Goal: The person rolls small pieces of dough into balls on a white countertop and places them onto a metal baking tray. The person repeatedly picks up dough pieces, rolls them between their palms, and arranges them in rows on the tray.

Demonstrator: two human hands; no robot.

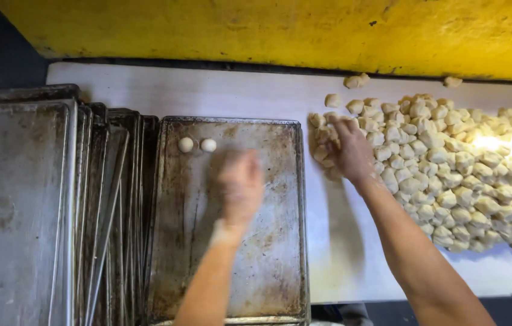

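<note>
The person's left hand (pixel 241 184) was over the worn metal baking tray (pixel 280 265), blurred, so I could not tell if it was open or closed. Just beyond this hand, two round dough balls (pixel 196 145) lay side by side on the tray. The right hand (pixel 351 152) rested with fingers spread on the near edge of a big pile of dough pieces (pixel 449 175) on the white table (pixel 340 259). To the left of the left hand stood a stack of empty trays (pixel 38 211).
</note>
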